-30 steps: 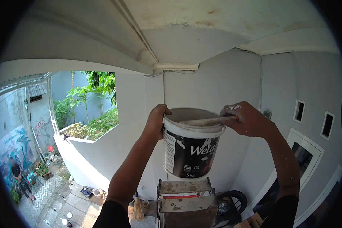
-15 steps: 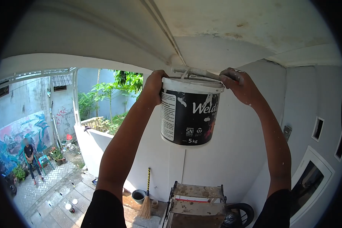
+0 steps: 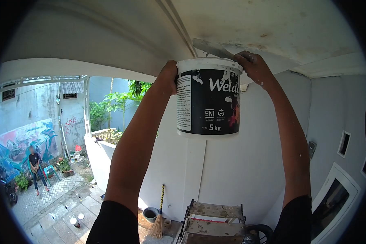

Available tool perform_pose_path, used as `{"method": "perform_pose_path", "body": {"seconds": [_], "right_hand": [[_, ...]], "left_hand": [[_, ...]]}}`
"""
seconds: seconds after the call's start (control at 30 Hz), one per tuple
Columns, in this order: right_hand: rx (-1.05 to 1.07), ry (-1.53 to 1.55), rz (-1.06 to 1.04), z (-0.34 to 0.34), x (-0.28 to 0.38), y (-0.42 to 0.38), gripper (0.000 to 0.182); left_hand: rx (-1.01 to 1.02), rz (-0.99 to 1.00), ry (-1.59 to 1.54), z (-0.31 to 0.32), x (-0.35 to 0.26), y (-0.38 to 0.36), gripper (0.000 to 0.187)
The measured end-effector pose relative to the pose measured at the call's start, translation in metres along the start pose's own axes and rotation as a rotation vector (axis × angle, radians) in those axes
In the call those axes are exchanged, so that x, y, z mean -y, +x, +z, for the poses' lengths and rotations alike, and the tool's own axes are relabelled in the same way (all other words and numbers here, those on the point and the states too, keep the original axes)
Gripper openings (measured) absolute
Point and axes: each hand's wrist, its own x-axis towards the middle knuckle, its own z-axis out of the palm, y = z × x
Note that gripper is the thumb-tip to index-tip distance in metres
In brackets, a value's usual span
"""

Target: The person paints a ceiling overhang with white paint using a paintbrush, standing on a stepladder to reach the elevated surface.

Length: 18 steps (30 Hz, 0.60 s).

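Note:
A black 5 kg paint bucket (image 3: 207,99) with a white rim is held up close under the ceiling. My left hand (image 3: 170,77) is closed on the bucket's left side near the rim. In my right hand (image 3: 254,70), closed at the rim's right side, is a putty knife (image 3: 215,49). Its wide grey blade points left above the bucket, close to the ceiling (image 3: 248,24). White specks dot my right hand and forearm. What is inside the bucket cannot be seen from below.
Below stands a stained stepladder (image 3: 215,209). A broom (image 3: 158,223) leans by a dark pail (image 3: 150,213) at the wall. A person (image 3: 35,166) is in the yard at left, near a painted mural (image 3: 18,142). A white-framed door (image 3: 333,203) is at right.
The bucket has risen toward the ceiling with my left hand. The putty knife has moved up from the bucket's rim, and its blade now shows above it.

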Motion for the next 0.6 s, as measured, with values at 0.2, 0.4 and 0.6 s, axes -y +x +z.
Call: {"method": "perform_pose_path", "body": {"seconds": [0.2,0.4,0.6], "right_hand": [[-0.116,-0.127,-0.066,0.019,-0.008,0.035,0.045],[-0.319,-0.058,-0.047,0.053,-0.031,-0.006,0.043],[-0.407,-0.031,-0.076,0.086,-0.030,0.018,0.037]], "left_hand": [[0.044,0.027,0.020,-0.009,0.006,-0.016,0.031],[0.008,0.006,0.049,-0.027,0.017,-0.049,0.022],[-0.007,-0.044,0.031,-0.041,0.046,-0.067,0.016]]}}
